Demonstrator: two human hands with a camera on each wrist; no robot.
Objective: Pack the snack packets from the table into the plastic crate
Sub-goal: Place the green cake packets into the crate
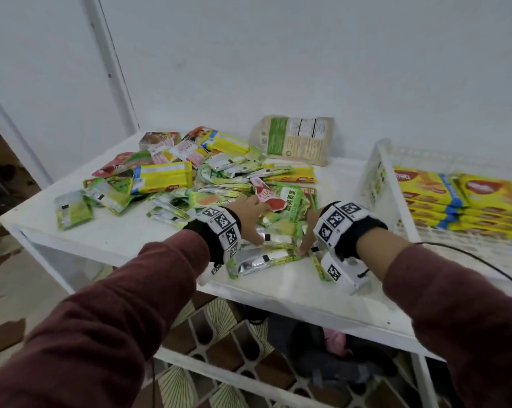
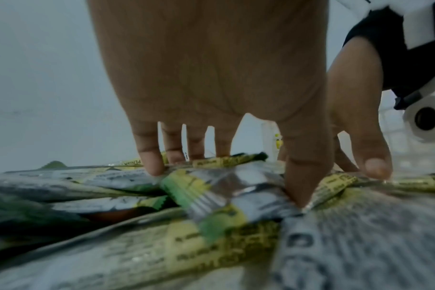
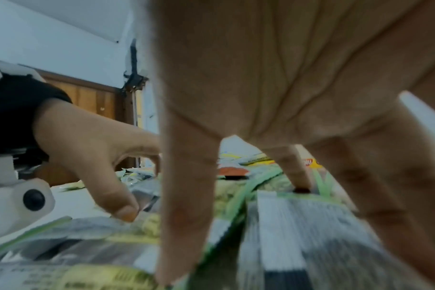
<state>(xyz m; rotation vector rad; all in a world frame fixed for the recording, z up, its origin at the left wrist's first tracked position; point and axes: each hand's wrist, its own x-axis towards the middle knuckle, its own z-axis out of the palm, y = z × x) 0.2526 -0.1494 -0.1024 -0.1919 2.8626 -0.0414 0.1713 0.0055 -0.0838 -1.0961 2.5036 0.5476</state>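
A heap of snack packets (image 1: 207, 178) covers the white table (image 1: 116, 240): green-and-silver sachets, yellow packs and red ones. My left hand (image 1: 257, 222) reaches down onto the silver-green sachets (image 1: 266, 257) at the heap's front edge. In the left wrist view, the left hand (image 2: 226, 182) spans one silver sachet (image 2: 204, 198), straight spread fingers at its far side and the thumb pressing its near side. My right hand (image 1: 307, 231) touches the neighbouring sachets (image 3: 298, 215) with straight, spread fingers (image 3: 186, 196). The white plastic crate (image 1: 378, 172) at the right holds stacked yellow biscuit packs (image 1: 443, 195).
A large beige bag (image 1: 293, 139) leans on the wall behind the heap. A black cable (image 1: 469, 257) runs over the table by my right forearm. Bare table shows left of the heap and along the front edge. Dark clothing lies below on a lower shelf (image 1: 322, 348).
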